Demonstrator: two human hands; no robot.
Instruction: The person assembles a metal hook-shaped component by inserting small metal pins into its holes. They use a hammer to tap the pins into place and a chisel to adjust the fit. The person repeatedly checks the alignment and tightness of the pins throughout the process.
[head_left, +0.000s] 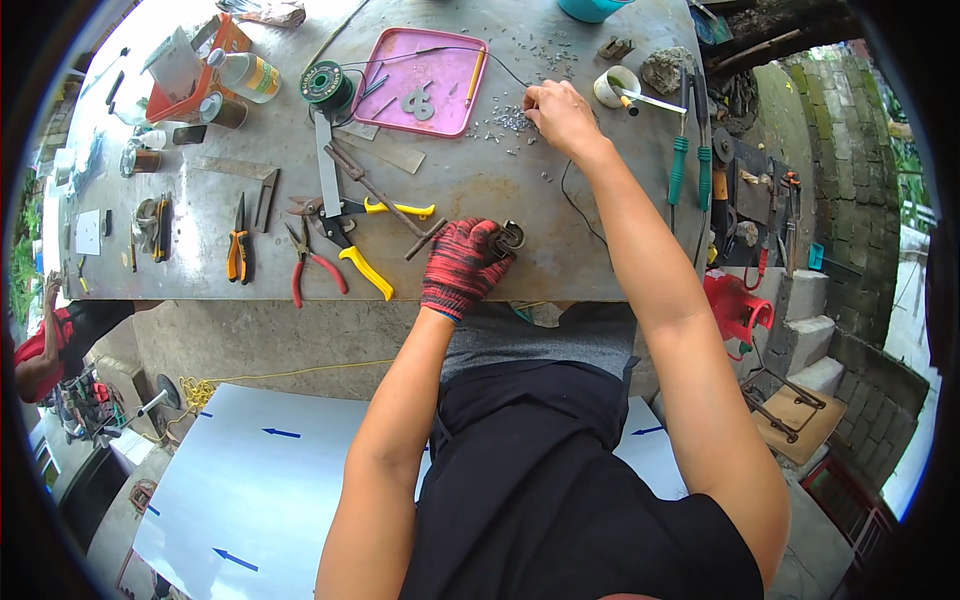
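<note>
My left hand (460,262) wears a red and black knit glove near the front edge of the metal table (560,200). Its fingers are closed on a small dark curved metal piece (511,237). Farther out, my bare right hand (562,112) is over the table beside a scatter of small grey metal pieces (508,118). The right fingers are bent together; whatever is between them is too small or hidden to make out. A thin dark cable (505,68) runs up to this hand. Left of the glove lies a rusty T-shaped rod (388,200).
Yellow-handled snips (368,272), red-handled pliers (325,268) and orange-handled pliers (238,250) lie left. A pink tray (440,45) and green wire spool (325,85) stand behind. At right are a white cup (612,88) and green-handled tools (679,165). Another person's arm (45,335) shows far left.
</note>
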